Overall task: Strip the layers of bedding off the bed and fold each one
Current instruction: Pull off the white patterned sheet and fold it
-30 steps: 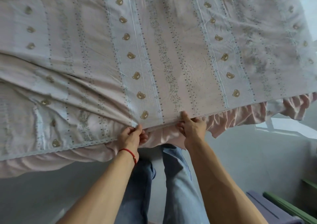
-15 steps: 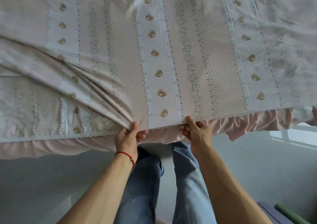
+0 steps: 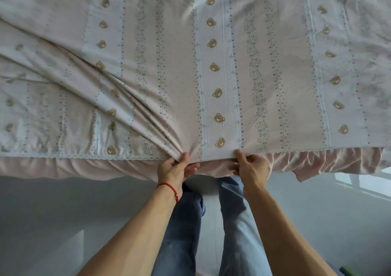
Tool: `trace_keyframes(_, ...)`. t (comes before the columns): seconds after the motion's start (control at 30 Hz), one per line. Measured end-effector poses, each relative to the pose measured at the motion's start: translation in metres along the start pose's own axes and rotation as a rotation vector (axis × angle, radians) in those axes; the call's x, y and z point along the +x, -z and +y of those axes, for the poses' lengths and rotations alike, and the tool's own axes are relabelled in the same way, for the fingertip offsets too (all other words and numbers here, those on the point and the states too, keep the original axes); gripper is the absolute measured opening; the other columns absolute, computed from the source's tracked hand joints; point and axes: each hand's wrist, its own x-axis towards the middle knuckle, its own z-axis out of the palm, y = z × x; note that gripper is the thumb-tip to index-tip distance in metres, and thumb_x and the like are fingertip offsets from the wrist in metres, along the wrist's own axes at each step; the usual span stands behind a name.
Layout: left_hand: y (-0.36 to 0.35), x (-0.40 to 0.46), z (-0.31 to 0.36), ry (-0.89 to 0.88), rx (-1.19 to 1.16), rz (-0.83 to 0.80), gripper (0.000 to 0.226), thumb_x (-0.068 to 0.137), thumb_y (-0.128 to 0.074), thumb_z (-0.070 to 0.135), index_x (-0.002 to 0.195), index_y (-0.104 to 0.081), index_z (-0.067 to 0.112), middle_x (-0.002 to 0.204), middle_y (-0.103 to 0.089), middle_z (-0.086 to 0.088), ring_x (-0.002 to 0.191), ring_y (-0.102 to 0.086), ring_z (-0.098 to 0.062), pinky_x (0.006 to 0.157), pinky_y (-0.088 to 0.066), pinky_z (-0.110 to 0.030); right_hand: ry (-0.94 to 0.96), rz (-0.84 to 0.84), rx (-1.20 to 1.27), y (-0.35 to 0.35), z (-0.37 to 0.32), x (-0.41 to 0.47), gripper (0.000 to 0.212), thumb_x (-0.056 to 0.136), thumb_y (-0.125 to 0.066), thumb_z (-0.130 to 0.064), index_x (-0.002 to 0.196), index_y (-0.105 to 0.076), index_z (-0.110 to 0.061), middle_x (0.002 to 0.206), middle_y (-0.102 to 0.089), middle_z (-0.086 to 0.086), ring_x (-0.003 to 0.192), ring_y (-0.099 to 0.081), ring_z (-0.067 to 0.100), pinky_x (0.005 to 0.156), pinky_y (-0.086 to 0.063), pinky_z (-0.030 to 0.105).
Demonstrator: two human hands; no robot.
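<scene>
This is a bedroom in a home. A bed fills the upper part of the view, covered by a pale pink cotton sheet [image 3: 211, 75] printed with lengthwise stripes, small leaves and rows of little brown bear faces. Below the sheet's near edge hangs a plain pink gathered bed skirt [image 3: 328, 161]. Below the skirt lies a smooth, glossy grey floor [image 3: 63, 208], which mirrors a bright window [image 3: 364, 185] to the skirt's lower right.

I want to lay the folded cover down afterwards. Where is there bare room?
The grey floor left of the blue-jeaned legs and right of them is bare. The pink bear-print bed cover fills the bed; left hand and right hand crowd its near edge.
</scene>
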Motion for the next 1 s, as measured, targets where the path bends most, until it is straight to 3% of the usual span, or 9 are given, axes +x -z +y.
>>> trace_keyframes(0.13, 0.012, 0.007, 0.012, 0.105, 0.082, -0.065, 0.02, 0.092, -0.07, 0.008, 0.104, -0.068, -0.008, 0.085, -0.075, -0.019, 0.064, -0.072, -0.024, 0.053, -0.057, -0.025, 0.196, -0.178, -0.567, -0.007, -0.011, -0.017, 0.047, 0.096, -0.065, -0.042, 0.064, -0.071, -0.008, 0.05, -0.066, 0.004, 0.051, -0.065, 0.021, 0.068, -0.061, 0.042)
trace_keyframes(0.27, 0.037, 0.019, 0.063, 0.092, 0.164, -0.056, 0.027, 0.089, -0.075, 0.017, 0.098, -0.07, -0.008, 0.089, -0.073, -0.022, 0.063, -0.066, -0.025, 0.051, -0.053, -0.025, 0.672, -0.146, -0.717, -0.06, -0.063, -0.042, 0.022, 0.098, -0.061, -0.045, 0.097, -0.067, -0.024, 0.084, -0.07, -0.009, 0.072, -0.063, 0.013, 0.067, -0.056, 0.035)
trace_keyframes(0.37, 0.059, 0.033, 0.108, 0.001, 0.135, -0.017, 0.032, 0.09, -0.074, 0.028, 0.103, -0.072, -0.001, 0.097, -0.075, -0.02, 0.087, -0.072, -0.029, 0.071, -0.057, -0.03, 0.86, -0.243, -0.656, -0.113, -0.092, -0.031, 0.026, 0.1, -0.064, -0.027, 0.125, -0.062, -0.019, 0.114, -0.064, 0.001, 0.094, -0.065, 0.018, 0.076, -0.057, 0.037)
trace_keyframes(0.47, 0.067, 0.055, 0.146, -0.045, 0.005, 0.028, 0.028, 0.092, -0.073, 0.028, 0.108, -0.069, 0.005, 0.105, -0.074, -0.018, 0.098, -0.071, -0.028, 0.076, -0.06, -0.034, 0.705, -0.388, -0.704, -0.151, -0.091, -0.008, 0.046, 0.09, -0.077, -0.027, 0.129, -0.055, -0.017, 0.12, -0.056, 0.007, 0.109, -0.057, 0.026, 0.091, -0.052, 0.043)
trace_keyframes(0.6, 0.073, 0.083, 0.18, -0.036, -0.13, 0.062, 0.045, 0.082, -0.08, 0.026, 0.12, -0.066, 0.007, 0.114, -0.071, -0.022, 0.102, -0.071, -0.036, 0.08, -0.06, -0.054, 0.636, -0.41, -0.765, -0.166, -0.081, 0.009, 0.068, 0.079, -0.088, -0.03, 0.132, -0.048, -0.016, 0.129, -0.052, 0.01, 0.119, -0.049, 0.029, 0.102, -0.041, 0.038)
trace_keyframes(0.73, 0.092, 0.067, 0.157, -0.124, -0.109, 0.22, 0.008, 0.086, -0.067, 0.002, 0.088, -0.065, 0.009, 0.083, -0.071, -0.012, 0.068, -0.07, -0.023, 0.061, -0.059, -0.034, 0.575, -0.44, -0.832, -0.17, -0.091, 0.014, 0.078, 0.077, -0.089, -0.029, 0.137, -0.041, -0.012, 0.134, -0.046, 0.013, 0.125, -0.045, 0.031, 0.111, -0.037, 0.04)
trace_keyframes(0.77, 0.104, 0.064, 0.144, -0.129, -0.082, 0.241, 0.012, 0.088, -0.066, -0.001, 0.084, -0.064, 0.011, 0.079, -0.069, -0.01, 0.065, -0.068, -0.021, 0.056, -0.055, -0.029, 0.558, -0.453, -0.855, -0.172, -0.094, 0.015, 0.079, 0.077, -0.09, -0.03, 0.136, -0.04, -0.011, 0.134, -0.045, 0.012, 0.126, -0.044, 0.03, 0.112, -0.036, 0.039)
trace_keyframes(0.87, 0.132, 0.06, 0.117, -0.109, 0.017, 0.205, 0.009, 0.087, -0.076, 0.008, 0.089, -0.068, 0.012, 0.092, -0.073, -0.012, 0.072, -0.067, -0.023, 0.06, -0.052, -0.031, 0.533, -0.486, -0.922, -0.173, -0.096, 0.019, 0.082, 0.074, -0.091, -0.031, 0.133, -0.038, -0.01, 0.128, -0.044, 0.011, 0.124, -0.042, 0.029, 0.109, -0.033, 0.037)
trace_keyframes(1.0, 0.131, 0.09, 0.121, -0.025, 0.055, 0.275, 0.03, 0.078, -0.087, 0.02, 0.097, -0.066, 0.009, 0.102, -0.074, -0.012, 0.08, -0.071, -0.027, 0.073, -0.058, -0.041, 0.502, -0.451, -0.919, -0.184, -0.099, 0.022, 0.081, 0.073, -0.092, -0.027, 0.129, -0.038, -0.008, 0.122, -0.041, 0.011, 0.12, -0.042, 0.032, 0.107, -0.033, 0.038)
